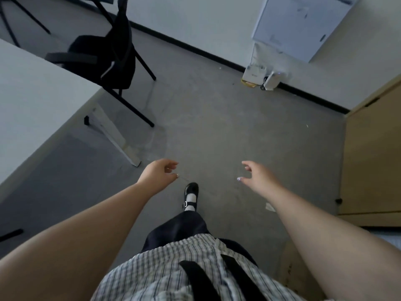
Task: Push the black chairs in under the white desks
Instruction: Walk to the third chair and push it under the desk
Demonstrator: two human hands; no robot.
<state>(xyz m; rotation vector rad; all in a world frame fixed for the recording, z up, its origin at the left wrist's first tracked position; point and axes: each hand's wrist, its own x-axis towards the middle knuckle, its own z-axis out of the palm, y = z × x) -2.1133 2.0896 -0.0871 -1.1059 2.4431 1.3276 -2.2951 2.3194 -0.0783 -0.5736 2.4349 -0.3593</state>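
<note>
A black chair [112, 57] with armrests stands at the far corner of a white desk [32, 101] on the left, its seat partly under the desktop and its back legs out on the grey floor. My left hand [159, 173] hangs over the floor near the desk's white leg [115, 135], fingers loosely curled, holding nothing. My right hand [257, 175] is level with it to the right, fingers apart, also holding nothing. Both hands are well short of the chair. The legs of another black chair [19, 16] show at the top left.
A wooden cabinet [373, 157] stands at the right. White boxes and small devices [264, 77] sit against the far wall, under a white panel [303, 25]. My black shoe [191, 196] is on the grey floor between my hands. A black bar [10, 234] lies at the left edge.
</note>
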